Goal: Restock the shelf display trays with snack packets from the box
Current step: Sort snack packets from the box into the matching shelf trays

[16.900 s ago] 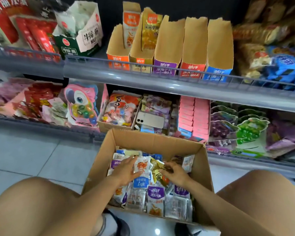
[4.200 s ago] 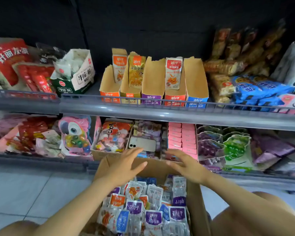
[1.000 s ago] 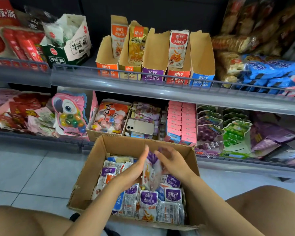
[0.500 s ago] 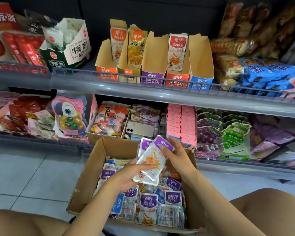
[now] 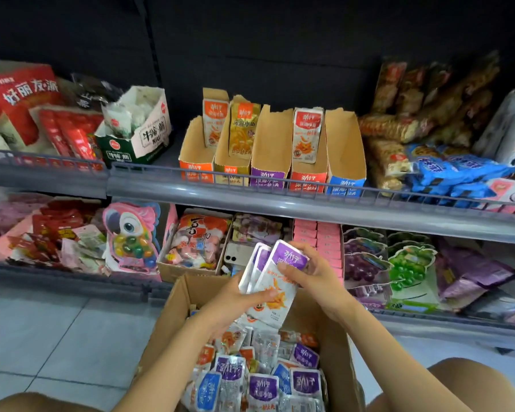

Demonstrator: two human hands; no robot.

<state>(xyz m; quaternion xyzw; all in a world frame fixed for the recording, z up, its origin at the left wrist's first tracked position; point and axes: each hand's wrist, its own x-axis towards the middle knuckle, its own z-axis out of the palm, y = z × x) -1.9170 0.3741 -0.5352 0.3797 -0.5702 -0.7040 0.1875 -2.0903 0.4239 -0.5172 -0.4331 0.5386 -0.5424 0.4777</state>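
Both my hands hold a small stack of purple-topped snack packets (image 5: 275, 281) above the cardboard box (image 5: 173, 316). My left hand (image 5: 235, 304) supports the stack from below with its thumb across the front. My right hand (image 5: 312, 275) grips the stack's upper right edge. The box holds several more packets (image 5: 259, 379) in purple, blue and orange. On the upper shelf stand several cardboard display trays; the purple-fronted tray (image 5: 269, 153) looks empty. The red-fronted tray (image 5: 308, 173) holds one upright packet (image 5: 307, 133).
A grey wire shelf rail (image 5: 280, 191) runs in front of the trays. A phone (image 5: 237, 254) lies on the lower shelf behind the packets. Candy bags, pink boxes (image 5: 317, 239) and grape-shaped packs (image 5: 366, 263) fill the lower shelf. My knees flank the box on the tiled floor.
The packets were gathered out of the box between both hands and lifted. The stack now sits higher and more upright, and the view has tilted up toward the upper shelf.
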